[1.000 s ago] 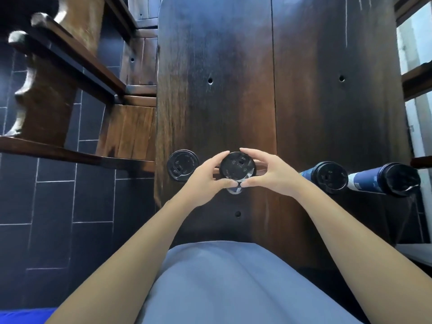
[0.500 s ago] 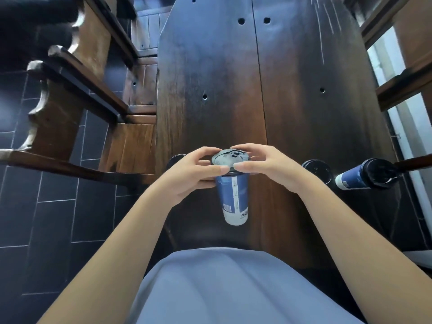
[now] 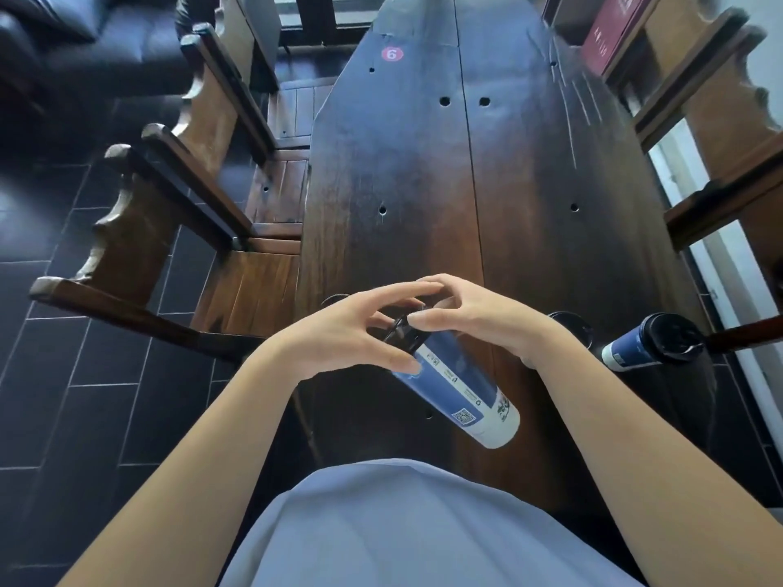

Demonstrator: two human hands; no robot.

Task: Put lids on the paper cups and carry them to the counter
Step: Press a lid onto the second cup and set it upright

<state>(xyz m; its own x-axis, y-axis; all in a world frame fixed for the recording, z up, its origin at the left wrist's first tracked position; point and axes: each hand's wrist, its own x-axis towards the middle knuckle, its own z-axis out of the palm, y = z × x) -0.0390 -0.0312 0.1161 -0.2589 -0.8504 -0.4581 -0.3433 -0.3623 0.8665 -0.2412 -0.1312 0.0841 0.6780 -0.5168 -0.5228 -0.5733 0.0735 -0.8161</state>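
A blue and white paper cup [image 3: 459,389] with a black lid [image 3: 400,332] hangs tilted above the near end of the dark wooden table [image 3: 423,184], its base swung toward me. My left hand [image 3: 351,336] and my right hand [image 3: 478,315] both grip it at the lid rim, fingers spread. At the right stands another lidded blue cup [image 3: 648,343], and beside it a further black lid [image 3: 570,326] shows behind my right wrist. A dark lid edge [image 3: 334,297] peeks out behind my left hand.
Wooden chairs [image 3: 178,230] flank the table's left side and more wooden chair backs [image 3: 720,133] line the right. A red round number tag [image 3: 392,54] sits at the table's far end. Dark tiled floor [image 3: 84,396] lies to the left.
The cup has been lifted off the table and tilted, its base swinging toward me and to the right. The view has tipped up, showing more of the table's far end.
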